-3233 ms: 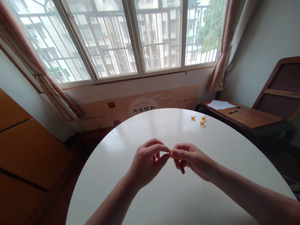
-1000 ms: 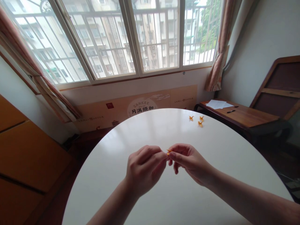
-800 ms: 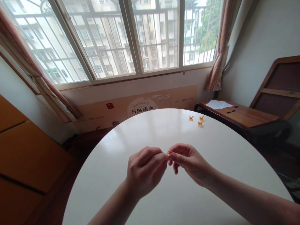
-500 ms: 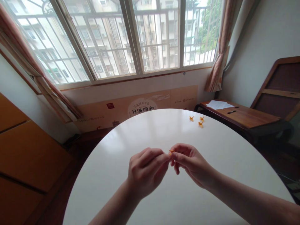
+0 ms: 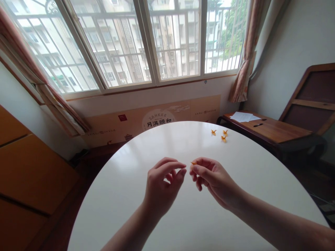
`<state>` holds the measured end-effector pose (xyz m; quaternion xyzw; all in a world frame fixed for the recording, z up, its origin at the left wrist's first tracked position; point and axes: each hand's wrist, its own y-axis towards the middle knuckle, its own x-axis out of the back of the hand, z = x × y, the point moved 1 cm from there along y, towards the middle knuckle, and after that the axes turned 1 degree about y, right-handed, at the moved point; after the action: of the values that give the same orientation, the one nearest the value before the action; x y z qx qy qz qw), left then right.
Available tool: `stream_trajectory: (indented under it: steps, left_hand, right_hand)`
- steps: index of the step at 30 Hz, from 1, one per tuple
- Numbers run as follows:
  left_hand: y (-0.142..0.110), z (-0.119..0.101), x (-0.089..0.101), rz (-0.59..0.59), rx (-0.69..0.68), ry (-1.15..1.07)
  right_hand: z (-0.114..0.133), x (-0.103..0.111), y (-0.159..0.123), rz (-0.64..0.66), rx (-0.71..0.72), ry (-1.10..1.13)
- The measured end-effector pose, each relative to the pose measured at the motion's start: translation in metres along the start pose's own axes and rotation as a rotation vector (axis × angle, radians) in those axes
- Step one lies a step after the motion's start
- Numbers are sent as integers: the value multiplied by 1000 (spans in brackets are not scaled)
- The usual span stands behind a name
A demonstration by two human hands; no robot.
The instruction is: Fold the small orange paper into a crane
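Observation:
Between the thumb and forefinger of my right hand (image 5: 215, 179) is a tiny folded orange paper (image 5: 193, 163), its pointed tip sticking out. Most of the paper is hidden by those fingers. My left hand (image 5: 162, 184) is a short gap to the left of it, thumb and forefinger slightly apart, with nothing visible between them. Both hands are above a round white table (image 5: 125, 209). Three small orange paper cranes, a left one (image 5: 214, 132), a right one (image 5: 225, 132) and a nearer one (image 5: 223, 139), stand close together near the table's far right edge.
A low wooden bench (image 5: 288, 131) stands beyond the table at the right, with white paper sheets (image 5: 243, 116) and a dark pen-like item (image 5: 258, 124) on it. A printed cardboard panel (image 5: 131, 122) leans under the barred window. Orange-brown cabinets (image 5: 34, 170) are at the left.
My left hand has let go of the orange paper and drawn back left, its fingers parting. My right hand keeps the paper, now raised slightly.

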<state>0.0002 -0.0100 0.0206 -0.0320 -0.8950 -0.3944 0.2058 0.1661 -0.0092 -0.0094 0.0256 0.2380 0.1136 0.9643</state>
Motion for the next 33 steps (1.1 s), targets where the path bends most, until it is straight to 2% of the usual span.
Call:
stream_trajectory:
  steps: [6, 10, 17, 23, 27, 31, 33]
  left_hand:
    - [1, 7, -4, 111, 425, -272]
    - [3, 6, -5, 164, 551, -365]
    - [6, 7, -5, 230, 532, -340]
    - [5, 6, -4, 195, 467, -323]
    - [6, 5, -2, 165, 383, -331]
    - [6, 7, -2, 166, 319, -320]
    - [6, 10, -2, 153, 294, -297]
  right_hand:
    - [-6, 5, 3, -25, -12, 0]
    - [-8, 7, 4, -3, -6, -43]
    - [-11, 9, 5, 31, 37, -97]
    - [-10, 6, 2, 86, 9, -95]
    - [-13, 8, 4, 146, -149, 30]
    - [-19, 10, 8, 302, -378, 186]
    - [-21, 11, 9, 373, -449, 250]
